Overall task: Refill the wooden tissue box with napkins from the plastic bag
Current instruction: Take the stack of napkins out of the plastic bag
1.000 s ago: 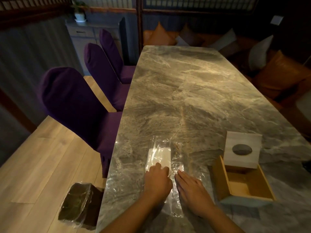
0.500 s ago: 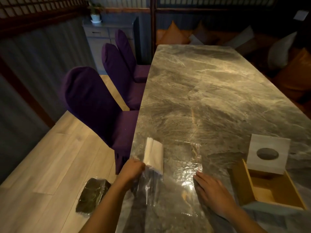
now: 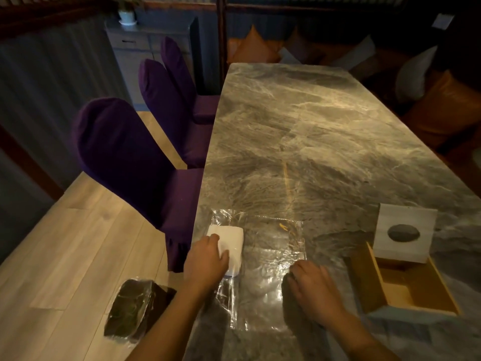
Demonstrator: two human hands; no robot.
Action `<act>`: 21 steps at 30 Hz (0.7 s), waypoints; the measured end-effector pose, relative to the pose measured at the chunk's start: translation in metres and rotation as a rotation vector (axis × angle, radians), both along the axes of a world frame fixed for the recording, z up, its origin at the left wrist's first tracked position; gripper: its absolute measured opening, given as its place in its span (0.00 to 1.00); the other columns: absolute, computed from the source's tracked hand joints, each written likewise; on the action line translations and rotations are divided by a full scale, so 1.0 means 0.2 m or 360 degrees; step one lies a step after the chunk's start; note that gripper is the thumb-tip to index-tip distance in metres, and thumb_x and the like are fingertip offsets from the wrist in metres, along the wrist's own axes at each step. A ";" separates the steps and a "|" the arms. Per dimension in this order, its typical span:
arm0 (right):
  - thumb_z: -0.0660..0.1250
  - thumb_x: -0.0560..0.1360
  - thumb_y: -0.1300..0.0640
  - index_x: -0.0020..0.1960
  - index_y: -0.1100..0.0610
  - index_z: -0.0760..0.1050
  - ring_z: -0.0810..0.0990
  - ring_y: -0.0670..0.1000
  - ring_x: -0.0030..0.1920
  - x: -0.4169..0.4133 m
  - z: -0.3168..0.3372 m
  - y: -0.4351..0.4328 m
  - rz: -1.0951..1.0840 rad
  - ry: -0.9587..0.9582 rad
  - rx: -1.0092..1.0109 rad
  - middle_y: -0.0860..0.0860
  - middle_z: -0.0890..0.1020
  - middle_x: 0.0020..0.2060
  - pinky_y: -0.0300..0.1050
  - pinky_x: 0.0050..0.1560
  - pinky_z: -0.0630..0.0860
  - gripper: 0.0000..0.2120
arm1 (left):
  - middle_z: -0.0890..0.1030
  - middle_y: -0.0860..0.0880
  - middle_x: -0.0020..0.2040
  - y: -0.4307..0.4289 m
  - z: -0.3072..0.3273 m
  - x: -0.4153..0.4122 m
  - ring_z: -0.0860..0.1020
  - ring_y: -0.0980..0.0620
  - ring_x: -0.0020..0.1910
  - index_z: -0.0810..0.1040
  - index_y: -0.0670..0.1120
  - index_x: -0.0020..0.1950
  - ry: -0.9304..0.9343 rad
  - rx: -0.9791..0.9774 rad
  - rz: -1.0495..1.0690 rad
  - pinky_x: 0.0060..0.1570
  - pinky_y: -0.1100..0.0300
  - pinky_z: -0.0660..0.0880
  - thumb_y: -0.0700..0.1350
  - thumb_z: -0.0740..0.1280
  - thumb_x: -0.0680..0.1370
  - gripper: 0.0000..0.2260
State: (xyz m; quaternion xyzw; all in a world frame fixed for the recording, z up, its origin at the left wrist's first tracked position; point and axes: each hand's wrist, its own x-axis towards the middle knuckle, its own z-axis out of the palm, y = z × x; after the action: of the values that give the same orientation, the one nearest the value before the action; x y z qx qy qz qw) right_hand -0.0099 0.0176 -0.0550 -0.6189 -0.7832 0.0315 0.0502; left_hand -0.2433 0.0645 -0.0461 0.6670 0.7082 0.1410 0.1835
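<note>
Left hand: the left hand lies palm down on the white stack of napkins, fingers curled over its near edge; whether it grips the stack or only presses on it is hard to tell in the dim light.
Right hand: the right hand rests flat, fingers loosely spread, on the near right corner of the plastic bag, holding nothing.
Napkins: they sit at the left end of the clear bag, near the table's left edge.
Plastic bag: flattened and crinkled on the marble table, between the two hands.
Wooden tissue box: the wooden tissue box lies open to the right of the right hand, its inside bare.
Lid: the lid with an oval hole leans upright at the box's far side.
Floor: a dark wrapped packet lies left of the table, below the purple chair.
</note>
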 end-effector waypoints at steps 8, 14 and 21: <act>0.41 0.76 0.36 0.63 0.50 0.70 0.79 0.50 0.59 -0.23 -0.14 -0.10 -0.0147 -0.0134 -0.0469 0.51 0.81 0.59 0.47 0.62 0.58 0.29 | 0.29 0.44 0.72 -0.04 -0.19 0.13 0.30 0.46 0.72 0.28 0.49 0.70 0.0343 -0.0295 -0.0109 0.71 0.42 0.34 0.75 0.28 0.60 0.45; 0.42 0.74 0.33 0.66 0.49 0.68 0.74 0.48 0.64 -0.20 -0.16 -0.08 -0.0108 -0.0125 -0.0722 0.49 0.78 0.63 0.45 0.68 0.45 0.32 | 0.45 0.39 0.78 -0.01 -0.12 0.16 0.44 0.40 0.76 0.48 0.46 0.76 0.0465 -0.0335 -0.0068 0.74 0.40 0.45 0.58 0.49 0.79 0.29; 0.41 0.68 0.27 0.74 0.44 0.47 0.42 0.45 0.75 -0.03 -0.08 0.12 0.0175 0.0066 -0.0558 0.46 0.46 0.76 0.45 0.70 0.38 0.40 | 0.78 0.47 0.52 0.12 0.04 0.10 0.76 0.45 0.51 0.72 0.45 0.56 -0.0175 -0.0332 0.0185 0.45 0.54 0.73 0.54 0.60 0.76 0.15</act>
State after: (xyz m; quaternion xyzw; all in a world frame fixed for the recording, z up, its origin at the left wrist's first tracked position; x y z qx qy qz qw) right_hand -0.0149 0.0409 -0.0705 -0.5736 -0.7972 0.1830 -0.0441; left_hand -0.2238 0.0886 -0.0388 0.5934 0.7453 0.1134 0.2820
